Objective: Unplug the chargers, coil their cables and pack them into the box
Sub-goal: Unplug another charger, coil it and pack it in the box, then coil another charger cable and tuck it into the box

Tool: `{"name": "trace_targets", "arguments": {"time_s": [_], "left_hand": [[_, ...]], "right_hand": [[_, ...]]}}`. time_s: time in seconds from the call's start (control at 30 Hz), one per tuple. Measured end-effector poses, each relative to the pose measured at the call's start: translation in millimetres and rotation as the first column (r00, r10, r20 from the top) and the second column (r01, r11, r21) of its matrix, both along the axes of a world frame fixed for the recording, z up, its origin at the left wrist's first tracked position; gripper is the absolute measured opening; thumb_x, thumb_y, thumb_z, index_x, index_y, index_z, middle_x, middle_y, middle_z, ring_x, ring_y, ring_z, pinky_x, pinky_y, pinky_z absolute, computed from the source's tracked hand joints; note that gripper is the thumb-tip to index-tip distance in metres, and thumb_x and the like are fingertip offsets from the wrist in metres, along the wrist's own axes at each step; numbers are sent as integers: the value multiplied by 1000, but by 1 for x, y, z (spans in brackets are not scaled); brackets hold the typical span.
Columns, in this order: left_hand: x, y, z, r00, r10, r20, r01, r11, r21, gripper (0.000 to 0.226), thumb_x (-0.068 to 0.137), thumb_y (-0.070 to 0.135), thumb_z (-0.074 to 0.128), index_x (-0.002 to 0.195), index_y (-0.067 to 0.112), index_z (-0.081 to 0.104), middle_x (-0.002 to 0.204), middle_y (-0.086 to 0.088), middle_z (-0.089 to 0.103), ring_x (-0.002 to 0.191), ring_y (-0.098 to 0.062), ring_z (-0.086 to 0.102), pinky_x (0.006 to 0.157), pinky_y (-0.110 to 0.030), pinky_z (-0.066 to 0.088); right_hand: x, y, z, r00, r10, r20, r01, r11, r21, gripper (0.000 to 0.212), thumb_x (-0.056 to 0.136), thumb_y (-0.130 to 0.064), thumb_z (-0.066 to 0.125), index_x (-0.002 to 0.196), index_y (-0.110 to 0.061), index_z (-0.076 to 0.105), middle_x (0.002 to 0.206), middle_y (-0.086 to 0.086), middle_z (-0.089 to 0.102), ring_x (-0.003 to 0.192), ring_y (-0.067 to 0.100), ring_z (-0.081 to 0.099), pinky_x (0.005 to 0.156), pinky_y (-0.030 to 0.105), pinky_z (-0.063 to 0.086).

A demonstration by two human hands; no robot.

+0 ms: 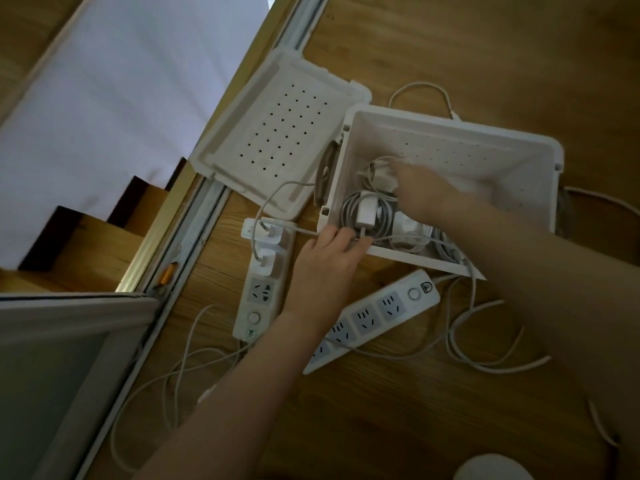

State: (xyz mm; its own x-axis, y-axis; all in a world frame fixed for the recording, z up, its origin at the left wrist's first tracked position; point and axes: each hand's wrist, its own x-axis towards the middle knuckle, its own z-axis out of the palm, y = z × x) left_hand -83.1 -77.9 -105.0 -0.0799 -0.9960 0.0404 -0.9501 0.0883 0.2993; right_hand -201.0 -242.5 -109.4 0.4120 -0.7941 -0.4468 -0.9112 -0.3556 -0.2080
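Left hand [327, 261] and right hand [426, 194] at the box [349, 157], two chargers [268, 263] still plugged in
Left grips the rim; right's inside, too blurry to tell its grip. At least two coiled chargers [367, 211] in there, plus two strips [374, 317], one lid [277, 133].

White box [450, 129] holds coiled chargers [366, 211]; two plugged chargers [269, 262] stand in power strip [258, 294].

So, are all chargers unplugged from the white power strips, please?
No, two white chargers sit plugged into the white power strip beside the perforated lid.
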Motion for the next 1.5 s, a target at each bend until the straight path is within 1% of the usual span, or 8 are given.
{"name": "trace_targets", "arguments": {"time_s": [0.27, 0.5, 0.7, 0.87, 1.1, 1.2, 1.3, 1.5], "left_hand": [[-1, -3, 11, 997, -37, 66, 34, 998, 55, 39, 71, 3, 53, 105, 10, 69, 95, -10, 65, 89, -28, 62, 60, -30, 48], [-17, 16, 41, 998, 8, -70, 1, 992, 126, 63, 81, -7, 48, 140, 17, 45, 148, -11, 38, 137, -31, 32, 98, -43, 39], [-5, 75, 56, 879, 279, -387, -394, 882, -259, 34, 83, 8, 45, 115, 17, 49, 115, 1, 48, 109, -11, 43, 96, -22, 37], [44, 92, 18, 699, 632, -334, -641, 761, 99, 37, 83, 4, 60, 119, 8, 50, 112, -4, 47, 106, -20, 46, 83, -23, 33], [75, 103, -47, 698, 656, -286, -500, 733, 460, 45, 85, 29, 64, 126, 18, 49, 114, -2, 59, 90, -6, 50, 71, -15, 40], [68, 98, -47, 745, 621, -244, -511, 766, 390, 40, 84, 25, 67, 119, 13, 52, 101, 6, 53, 82, 0, 38, 62, -1, 34], [67, 96, -44, 659, 658, -364, -530, 750, 395, 43, 79, 16, 71, 119, 16, 56, 101, 8, 53, 87, -6, 49, 60, -7, 37], [72, 92, -42, 666, 656, -355, -495, 745, 447, 42, 77, 16, 69, 118, 18, 59, 112, -1, 60, 98, -21, 58, 74, -37, 52]], "right_hand": [[0, 13, 14, 989, -79, 128, 70, 995, 76, 36, 98, -12, 42, 131, 0, 47, 133, 20, 50, 119, 33, 48, 95, 34, 39], [6, 56, 46, 851, -285, 441, 234, 958, 168, 28, 100, -16, 38, 110, -2, 60, 106, 10, 66, 94, 18, 62, 80, 27, 49], [-3, 131, 67, 779, 105, 618, 97, 954, -284, 23, 92, 0, 45, 107, -9, 61, 104, 4, 62, 100, 13, 50, 91, 20, 38], [13, 158, 80, 615, 533, 581, -220, 824, -522, 23, 79, 7, 48, 92, -2, 65, 93, 12, 63, 92, 22, 51, 82, 27, 41], [89, 170, 34, 643, 727, 239, -653, 684, -324, 32, 74, -3, 61, 107, -4, 60, 107, 13, 60, 101, 27, 56, 90, 32, 47], [122, 162, 17, 514, 846, -142, -846, 472, -249, 37, 90, -18, 49, 125, -3, 50, 130, 14, 50, 125, 30, 41, 111, 39, 27], [135, 163, 10, 252, 797, -548, -967, 230, -110, 25, 95, -21, 41, 109, -11, 59, 107, 5, 60, 101, 20, 54, 88, 30, 37], [148, 163, 4, 66, 720, -691, -991, 126, 37, 32, 92, -4, 42, 120, 1, 54, 117, 18, 61, 106, 31, 60, 85, 35, 50]]}}
